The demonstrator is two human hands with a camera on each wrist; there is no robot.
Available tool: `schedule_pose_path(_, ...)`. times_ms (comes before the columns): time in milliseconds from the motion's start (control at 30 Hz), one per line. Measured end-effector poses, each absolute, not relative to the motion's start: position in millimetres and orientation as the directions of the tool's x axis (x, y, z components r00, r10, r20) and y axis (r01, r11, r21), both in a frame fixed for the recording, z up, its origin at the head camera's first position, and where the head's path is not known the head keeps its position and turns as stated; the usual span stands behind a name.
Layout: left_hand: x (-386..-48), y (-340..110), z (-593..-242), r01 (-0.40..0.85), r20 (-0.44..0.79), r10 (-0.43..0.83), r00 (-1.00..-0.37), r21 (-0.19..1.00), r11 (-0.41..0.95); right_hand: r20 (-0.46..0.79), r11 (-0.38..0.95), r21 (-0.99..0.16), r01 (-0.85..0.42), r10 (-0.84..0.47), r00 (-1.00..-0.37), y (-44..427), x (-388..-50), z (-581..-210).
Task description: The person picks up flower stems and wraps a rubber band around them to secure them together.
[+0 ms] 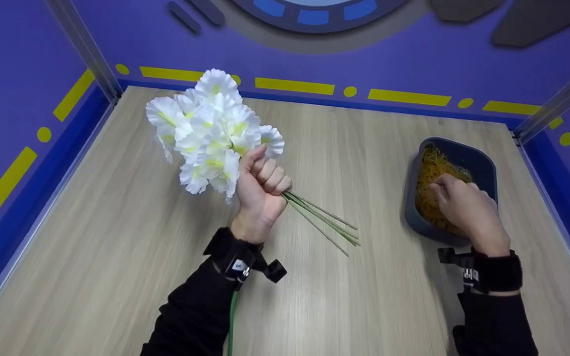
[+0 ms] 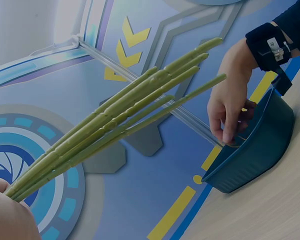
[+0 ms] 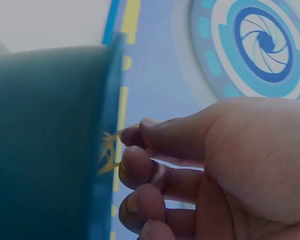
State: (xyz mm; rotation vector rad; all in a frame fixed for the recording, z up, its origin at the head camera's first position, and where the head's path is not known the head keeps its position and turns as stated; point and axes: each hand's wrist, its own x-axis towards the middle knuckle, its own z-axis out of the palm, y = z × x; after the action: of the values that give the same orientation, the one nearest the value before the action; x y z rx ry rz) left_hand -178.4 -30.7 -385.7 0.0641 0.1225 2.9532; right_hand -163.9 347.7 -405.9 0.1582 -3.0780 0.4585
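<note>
My left hand [image 1: 265, 190] grips a bunch of white artificial flowers [image 1: 215, 133] by the stems, just below the blooms. The bare green stems [image 2: 115, 115] stick out past the little-finger side of the fist, their cut ends pointing right. Over at the right, my right hand [image 1: 468, 207] reaches over a dark blue-grey plastic box [image 2: 260, 150] full of yellow rubber bands [image 1: 428, 180]. In the right wrist view, its thumb and index finger pinch a thin yellow rubber band [image 3: 132, 127] at the box's rim. How many bands it holds is hard to make out.
Both hands are over a light wood-grain table [image 1: 354, 163]. Blue-purple panels [image 1: 364, 64] with yellow markings wall it in at the back and both sides. A green cable [image 1: 232, 321] runs along the left forearm. Each wrist wears a black strap with a camera.
</note>
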Motion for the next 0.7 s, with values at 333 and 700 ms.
schedule_pose_path(333,-179.5,-30.6,-387.0,-0.184,0.029,0.187,-0.982,0.076,-0.980,0.125,0.943,-0.299,-0.147,-0.114,-0.986,344.8,-158.9,-389.3)
schedule_pose_path(700,-180.0,-30.6,-387.2,-0.197,0.056,0.200,-0.978,0.063,-0.978,0.301,0.928,-0.302,-0.220,-0.126,-0.945,334.3,-147.7,-376.1)
